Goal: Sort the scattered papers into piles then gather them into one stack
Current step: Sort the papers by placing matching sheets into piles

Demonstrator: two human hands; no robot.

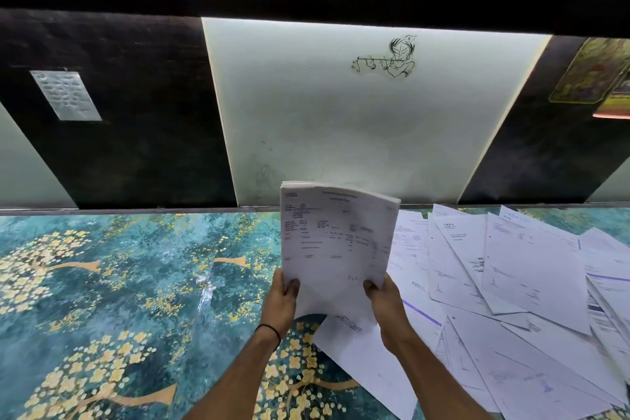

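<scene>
I hold a thick bundle of printed white papers [335, 239] upright above the table, its top edge curling away from me. My left hand [281, 300] grips the bundle's lower left corner, thumb on the front sheet. My right hand [387, 307] grips the lower right corner the same way. Several loose white sheets [511, 269] lie scattered and overlapping on the right half of the table, some slanted. One sheet [361, 351] lies just below the bundle, partly under my right forearm.
The table [119, 283] has a teal surface with gold flower trees. Behind it stands a wall of dark and pale panels [341, 129], with a small line-drawing sticker and a printed note. A colourful picture [593, 72] hangs at the far right.
</scene>
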